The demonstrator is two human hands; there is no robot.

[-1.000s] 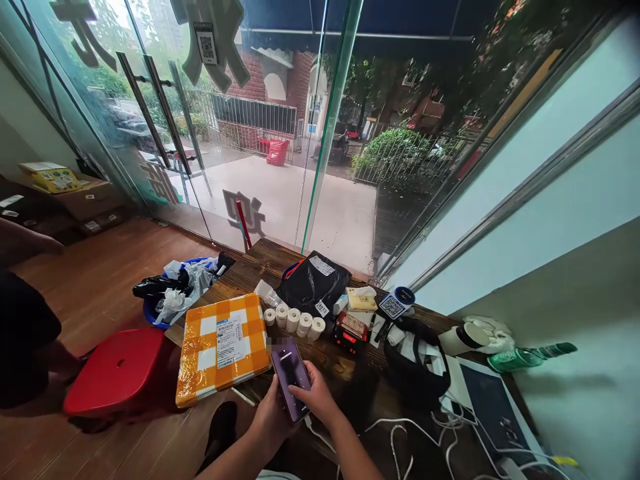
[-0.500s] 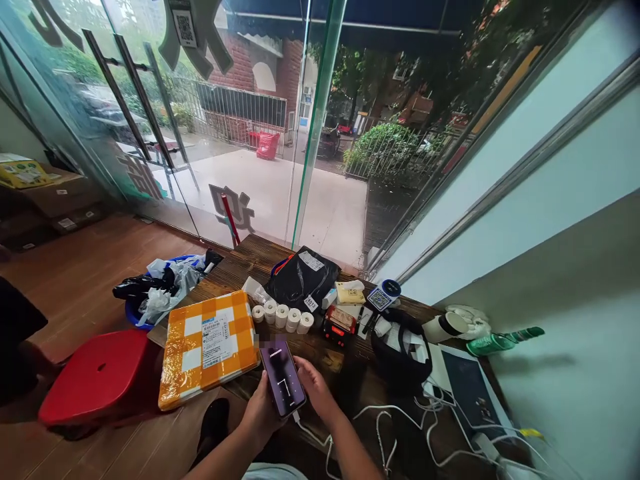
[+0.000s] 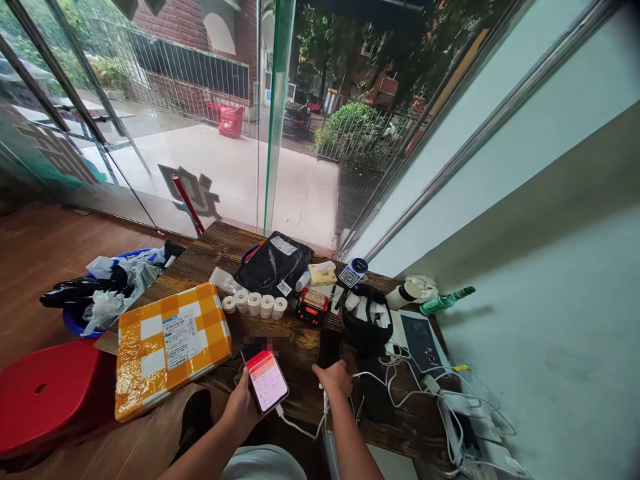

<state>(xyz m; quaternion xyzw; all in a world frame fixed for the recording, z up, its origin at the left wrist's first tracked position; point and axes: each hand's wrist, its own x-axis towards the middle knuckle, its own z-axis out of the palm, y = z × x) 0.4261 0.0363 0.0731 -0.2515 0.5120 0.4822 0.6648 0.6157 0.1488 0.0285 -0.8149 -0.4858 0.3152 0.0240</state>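
Left hand (image 3: 243,405) has its grip closed around a phone (image 3: 267,381), screen tilted up toward the face for reading, above the table (image 3: 300,347) edge. Right hand (image 3: 334,379) pinches a white cable (image 3: 325,407) beside a second dark phone (image 3: 329,348) lying flat.

Single head cam, looking forward and down over the dark wooden worktop (image 3: 300,340) toward the glass shopfront (image 3: 150,133), hands close below.

Little can be read. A small white tag (image 3: 283,288) on the black parcel bag (image 3: 274,265), centre of the frame, seems to read "4019". The round QR-code sign (image 3: 352,272) and the orange checked parcel's label (image 3: 179,339) stay illegible.
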